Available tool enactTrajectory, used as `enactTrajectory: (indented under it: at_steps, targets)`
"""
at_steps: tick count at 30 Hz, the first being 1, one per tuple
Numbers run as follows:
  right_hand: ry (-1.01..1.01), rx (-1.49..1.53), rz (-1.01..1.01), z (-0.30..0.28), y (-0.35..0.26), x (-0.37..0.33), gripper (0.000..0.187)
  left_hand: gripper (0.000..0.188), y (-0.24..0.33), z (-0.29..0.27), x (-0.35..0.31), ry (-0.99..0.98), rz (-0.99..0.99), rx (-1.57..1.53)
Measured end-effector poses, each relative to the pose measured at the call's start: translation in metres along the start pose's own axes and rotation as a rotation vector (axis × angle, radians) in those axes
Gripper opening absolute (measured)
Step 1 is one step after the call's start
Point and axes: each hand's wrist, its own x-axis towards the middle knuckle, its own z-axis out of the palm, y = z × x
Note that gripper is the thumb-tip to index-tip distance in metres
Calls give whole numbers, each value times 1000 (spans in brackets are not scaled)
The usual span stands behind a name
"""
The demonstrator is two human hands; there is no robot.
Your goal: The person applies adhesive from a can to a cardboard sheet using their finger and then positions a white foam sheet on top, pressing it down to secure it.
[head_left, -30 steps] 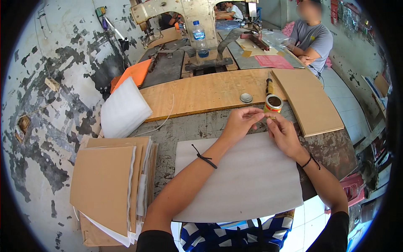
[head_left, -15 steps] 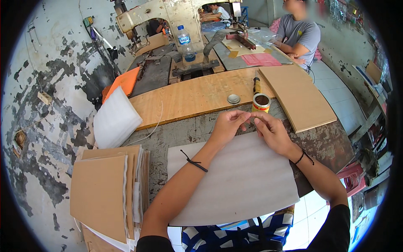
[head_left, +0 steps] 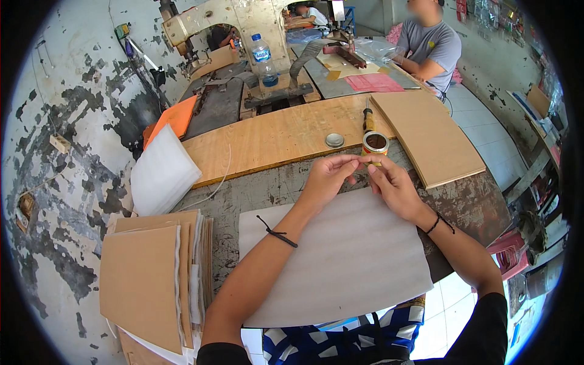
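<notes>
white foam sheet (head_left: 340,261) lies flat on the surface (head_left: 267,188) before you. both hands, left hand (head_left: 325,177) and right hand (head_left: 394,187), pinch fingers together at its far edge, beside the open glue tin (head_left: 375,143). likely the gluing step; next calls for steady edge grip.

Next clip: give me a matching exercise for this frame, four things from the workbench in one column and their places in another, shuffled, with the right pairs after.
Things:
1. open tin
2. round lid
3. foam sheet
4. stack of brown boards

Places:
A. on the long wooden plank, left of the tin
B. flat on the bench under both forearms
C. at the bench's left end, layered with white sheets
D. just beyond the fingertips of the left hand and right hand

Pairs: 1-D, 2-A, 3-B, 4-C
</notes>
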Motion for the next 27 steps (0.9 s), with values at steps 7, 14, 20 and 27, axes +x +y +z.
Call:
enactTrajectory:
  at_steps: [7,14,20,27]
  targets:
    - [-17,-17,30,0,-2,0,29,26,-3,-2,1,7,18,-1]
    - [-25,-8,39,0,-4,0,30,26,-3,-2,0,-1,28,-9]
    - [-31,6,75,-1,1,1,32,22,-5,-2,1,4,53,-8]
    - [-62,113,151,-4,-2,2,38,20,-5,1,2,2,63,-44]
